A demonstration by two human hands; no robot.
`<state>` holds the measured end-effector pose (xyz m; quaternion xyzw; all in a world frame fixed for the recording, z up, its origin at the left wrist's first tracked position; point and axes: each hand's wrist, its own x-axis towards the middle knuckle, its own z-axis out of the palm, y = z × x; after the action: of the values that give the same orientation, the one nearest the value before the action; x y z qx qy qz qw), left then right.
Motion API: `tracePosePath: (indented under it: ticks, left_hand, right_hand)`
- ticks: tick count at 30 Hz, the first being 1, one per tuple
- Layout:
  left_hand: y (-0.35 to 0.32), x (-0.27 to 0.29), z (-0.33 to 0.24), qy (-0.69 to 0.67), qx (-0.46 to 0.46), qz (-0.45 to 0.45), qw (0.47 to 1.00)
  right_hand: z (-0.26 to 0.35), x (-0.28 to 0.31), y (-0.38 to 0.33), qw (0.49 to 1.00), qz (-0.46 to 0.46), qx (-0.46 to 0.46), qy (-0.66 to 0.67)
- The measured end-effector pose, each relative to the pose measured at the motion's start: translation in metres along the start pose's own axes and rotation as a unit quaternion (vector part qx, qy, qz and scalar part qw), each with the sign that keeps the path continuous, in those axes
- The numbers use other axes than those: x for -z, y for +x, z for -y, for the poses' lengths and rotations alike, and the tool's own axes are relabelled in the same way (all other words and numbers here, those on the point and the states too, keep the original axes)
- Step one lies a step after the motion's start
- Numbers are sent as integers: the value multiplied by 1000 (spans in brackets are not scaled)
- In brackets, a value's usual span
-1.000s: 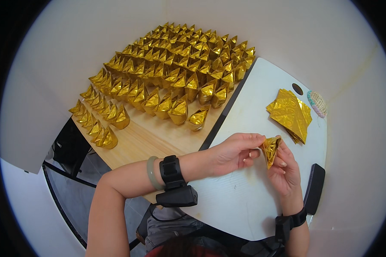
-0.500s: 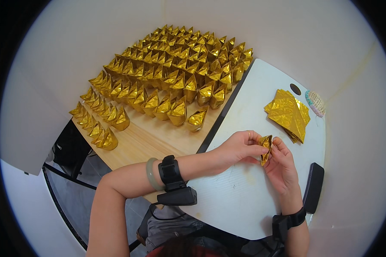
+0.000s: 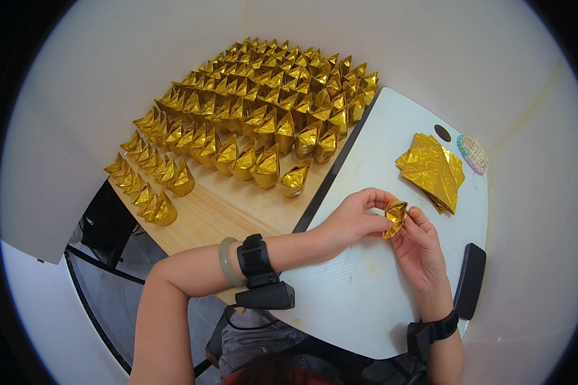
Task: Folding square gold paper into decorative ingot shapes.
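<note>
1. Gold foil piece (image 3: 395, 217), half folded, sits pinched between my left hand (image 3: 352, 221) and right hand (image 3: 420, 247), above the white table (image 3: 366, 295).
2. Finished gold ingots (image 3: 257, 115) fill the wooden board (image 3: 225, 205) far left.

folded gold ingots (image 3: 257, 122) — rows on wooden board (image 3: 231, 205) | gold paper stack (image 3: 432, 168) | black phone (image 3: 470, 281) — white table (image 3: 359, 301)

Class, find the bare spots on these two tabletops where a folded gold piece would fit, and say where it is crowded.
Free: the white table below both hands, and the wooden table strip between the nearest gold ingot and the left hand. Crowded: the ingot rows behind, and the foil sheet stack.
</note>
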<state>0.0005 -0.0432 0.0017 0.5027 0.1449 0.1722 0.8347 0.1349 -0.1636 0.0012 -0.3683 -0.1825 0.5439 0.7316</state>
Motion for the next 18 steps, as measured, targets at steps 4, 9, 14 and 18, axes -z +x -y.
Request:
tracePosePath:
  ticks: [4, 9, 14, 18]
  left_hand:
    - [1, 3, 0, 11, 11, 10, 1000]
    - [0, 2, -2, -28, 13, 1, 1000]
    - [-1, 4, -2, -139, 19, 37, 989]
    - [0, 7, -1, -135, 22, 61, 989]
  right_hand:
    - [0, -1, 0, 1000, 2, -2, -6]
    - [0, -6, -1, 998, -7, 17, -60]
    - [0, -12, -2, 984, 1, 66, -168]
    - [-2, -16, -4, 963, 25, 91, -252]
